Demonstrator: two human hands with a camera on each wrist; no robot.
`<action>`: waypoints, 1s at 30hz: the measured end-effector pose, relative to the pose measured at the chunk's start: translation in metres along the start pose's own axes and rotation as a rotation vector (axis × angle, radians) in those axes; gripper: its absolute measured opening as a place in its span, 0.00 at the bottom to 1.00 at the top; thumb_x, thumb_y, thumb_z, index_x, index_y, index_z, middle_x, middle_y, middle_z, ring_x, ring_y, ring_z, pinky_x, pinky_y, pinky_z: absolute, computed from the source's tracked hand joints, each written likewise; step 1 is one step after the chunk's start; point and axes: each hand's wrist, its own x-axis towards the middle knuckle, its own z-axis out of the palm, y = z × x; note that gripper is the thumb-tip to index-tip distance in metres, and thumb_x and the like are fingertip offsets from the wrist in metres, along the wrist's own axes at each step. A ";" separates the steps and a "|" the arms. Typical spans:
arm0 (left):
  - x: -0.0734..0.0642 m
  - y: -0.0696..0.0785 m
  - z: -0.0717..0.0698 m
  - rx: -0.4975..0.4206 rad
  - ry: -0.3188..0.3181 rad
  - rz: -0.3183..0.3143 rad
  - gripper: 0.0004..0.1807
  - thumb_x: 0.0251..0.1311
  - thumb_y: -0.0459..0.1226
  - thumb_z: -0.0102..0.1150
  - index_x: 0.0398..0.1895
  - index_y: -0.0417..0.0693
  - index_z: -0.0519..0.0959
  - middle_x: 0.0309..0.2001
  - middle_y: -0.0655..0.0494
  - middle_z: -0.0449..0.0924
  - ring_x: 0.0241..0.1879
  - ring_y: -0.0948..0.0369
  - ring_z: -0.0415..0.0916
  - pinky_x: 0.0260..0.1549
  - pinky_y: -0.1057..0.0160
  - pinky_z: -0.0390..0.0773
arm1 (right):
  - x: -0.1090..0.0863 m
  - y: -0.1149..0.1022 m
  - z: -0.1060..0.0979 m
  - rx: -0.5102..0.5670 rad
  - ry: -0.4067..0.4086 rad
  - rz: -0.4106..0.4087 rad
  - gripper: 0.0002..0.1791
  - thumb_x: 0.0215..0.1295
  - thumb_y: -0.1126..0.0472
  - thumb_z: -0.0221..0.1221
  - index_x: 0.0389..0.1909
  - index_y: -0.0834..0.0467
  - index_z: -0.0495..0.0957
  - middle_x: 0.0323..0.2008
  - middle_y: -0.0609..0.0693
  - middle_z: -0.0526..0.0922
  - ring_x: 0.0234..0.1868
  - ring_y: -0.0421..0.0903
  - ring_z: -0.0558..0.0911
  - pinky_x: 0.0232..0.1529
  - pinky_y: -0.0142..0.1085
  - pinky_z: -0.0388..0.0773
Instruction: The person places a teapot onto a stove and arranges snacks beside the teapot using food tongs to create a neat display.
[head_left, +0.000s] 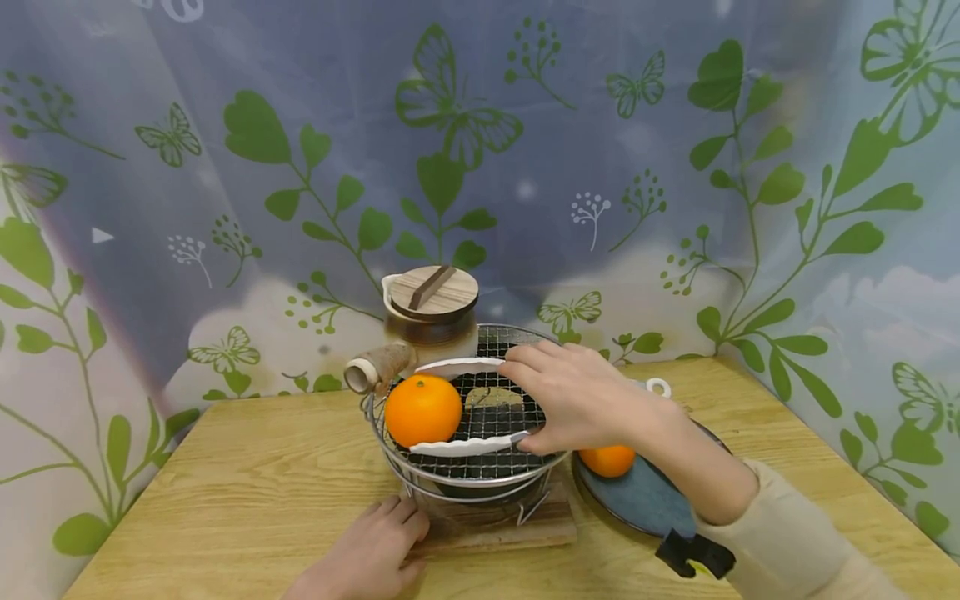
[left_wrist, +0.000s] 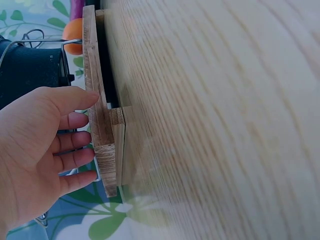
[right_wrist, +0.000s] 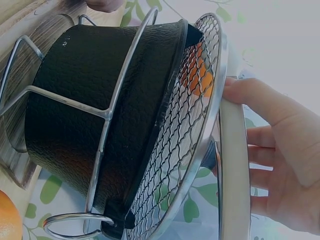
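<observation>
The right hand (head_left: 577, 396) held a pair of white tongs (head_left: 465, 446), thumb against the near arm and fingers at the far one, the two spread well apart. Between the wavy tong ends sat an orange (head_left: 422, 411), on the left part of a round wire rack (head_left: 487, 482); whether the tongs pressed on it could not be told. The left hand (head_left: 371, 542) held nothing in its grasp: its fingers lay loosely bent and slightly parted, the tips resting on a wooden board (head_left: 517, 533), with the thumb touching the board's edge. On that board stood a black stove (right_wrist: 95, 100) in a metal frame (right_wrist: 70, 100), under the rack. A brown teapot (head_left: 442, 337) with a wooden lid (head_left: 457, 300) stood at the back left of the rack, behind the orange. To the right, a second orange (head_left: 609, 461) lay on a blue-grey plate (head_left: 663, 500), partly hidden by the right hand and forearm. Board and plate rested on the table (head_left: 262, 467).
</observation>
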 end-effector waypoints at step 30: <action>0.001 0.001 0.000 -0.011 0.026 0.001 0.11 0.47 0.43 0.63 0.26 0.52 0.71 0.30 0.61 0.67 0.31 0.61 0.65 0.33 0.61 0.70 | -0.007 0.002 -0.003 0.034 0.019 0.038 0.46 0.42 0.38 0.66 0.60 0.60 0.67 0.58 0.53 0.70 0.57 0.51 0.70 0.48 0.46 0.72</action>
